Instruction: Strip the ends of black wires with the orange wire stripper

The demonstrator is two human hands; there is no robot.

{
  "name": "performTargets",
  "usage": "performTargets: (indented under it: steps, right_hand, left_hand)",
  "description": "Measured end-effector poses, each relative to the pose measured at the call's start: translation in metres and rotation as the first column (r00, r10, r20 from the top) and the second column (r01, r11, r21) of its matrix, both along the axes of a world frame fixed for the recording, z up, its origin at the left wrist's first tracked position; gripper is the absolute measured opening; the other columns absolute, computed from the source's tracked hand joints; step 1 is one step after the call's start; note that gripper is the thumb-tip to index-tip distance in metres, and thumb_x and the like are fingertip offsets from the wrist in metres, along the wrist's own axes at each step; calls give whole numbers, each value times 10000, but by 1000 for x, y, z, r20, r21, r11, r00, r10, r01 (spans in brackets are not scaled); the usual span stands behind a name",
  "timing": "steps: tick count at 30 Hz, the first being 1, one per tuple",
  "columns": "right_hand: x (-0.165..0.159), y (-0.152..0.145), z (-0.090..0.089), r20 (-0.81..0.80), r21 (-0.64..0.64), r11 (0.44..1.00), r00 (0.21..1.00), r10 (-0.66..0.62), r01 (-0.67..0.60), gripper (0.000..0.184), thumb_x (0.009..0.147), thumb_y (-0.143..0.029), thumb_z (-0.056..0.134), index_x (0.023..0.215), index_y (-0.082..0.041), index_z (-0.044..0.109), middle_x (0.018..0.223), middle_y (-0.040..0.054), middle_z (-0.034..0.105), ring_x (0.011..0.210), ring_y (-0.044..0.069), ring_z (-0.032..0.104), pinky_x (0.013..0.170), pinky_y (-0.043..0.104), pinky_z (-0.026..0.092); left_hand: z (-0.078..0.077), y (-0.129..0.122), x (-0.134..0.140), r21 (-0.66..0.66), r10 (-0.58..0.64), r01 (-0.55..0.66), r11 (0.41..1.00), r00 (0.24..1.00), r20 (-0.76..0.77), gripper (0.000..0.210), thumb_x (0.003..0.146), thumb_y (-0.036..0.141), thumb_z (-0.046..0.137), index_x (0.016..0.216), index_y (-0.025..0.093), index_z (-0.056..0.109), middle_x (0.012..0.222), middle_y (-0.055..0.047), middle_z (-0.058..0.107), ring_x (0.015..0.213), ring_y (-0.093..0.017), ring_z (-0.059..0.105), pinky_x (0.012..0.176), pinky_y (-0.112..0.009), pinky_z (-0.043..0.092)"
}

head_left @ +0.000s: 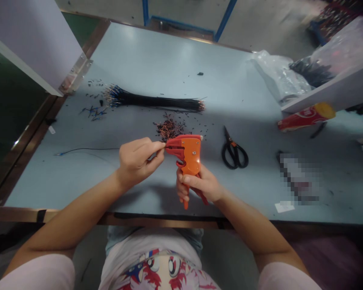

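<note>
My right hand point(196, 184) is wrapped round the handles of an orange and red wire stripper point(192, 155), held upright over the front of the table. In a pinch, my left hand point(142, 159) holds a thin black wire point(92, 149) at the stripper's jaws. That wire trails out to the left and ends in a blue-banded terminal. Whether its tip sits inside the jaws is hidden by my fingers. Just beyond the tool lies a heap of copper and black wire scraps point(168, 128). Behind it rests a long bundle of black wires point(157, 100) with bared copper ends at the right.
Black-handled scissors point(235, 153) lie right of the stripper. Farther right are a red can point(307, 117) on its side, a blurred-out object point(301, 179) and a white label point(284, 207). Plastic bags point(281, 74) stand at the back right. Loose blue-tipped pieces point(93, 112) lie at left.
</note>
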State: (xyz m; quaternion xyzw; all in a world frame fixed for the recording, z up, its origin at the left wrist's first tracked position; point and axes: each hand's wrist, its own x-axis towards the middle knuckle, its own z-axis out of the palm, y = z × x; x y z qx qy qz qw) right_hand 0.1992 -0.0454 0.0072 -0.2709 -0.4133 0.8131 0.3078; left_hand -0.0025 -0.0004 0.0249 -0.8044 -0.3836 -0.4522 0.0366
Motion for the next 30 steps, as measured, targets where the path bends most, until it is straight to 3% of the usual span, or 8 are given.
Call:
performTargets:
  steps: [15,20,30]
  right_hand:
    - [-2,0,-1,3,53,999,1000,-1,1,301,857,-351,629,687,-143,490,537,-21,534,437,112,550,435,260,507]
    - [-6,1,-1,-68,-10,997,995,-73,73,351,852,-357,632,630,-157,447,457,-76,409,328,56,407,334,196,417]
    - [-6,4,-4,-47,-85,992,994,-98,93,321,827,-382,655,699,-162,459,500,-58,467,381,75,455,413,242,501]
  left_hand:
    - [0,2,1,13,-65,64,998,996,58,52,790,117,624,812,157,649,517,54,470,473,-63,391,497,-206,320]
    - [-1,3,2,4,-44,44,999,998,53,53,809,136,606,789,167,646,508,55,461,473,-65,393,495,-208,319]
    - [-6,11,0,-12,-39,39,999,999,10,70,813,171,602,757,182,643,505,57,452,469,-70,397,488,-221,312]
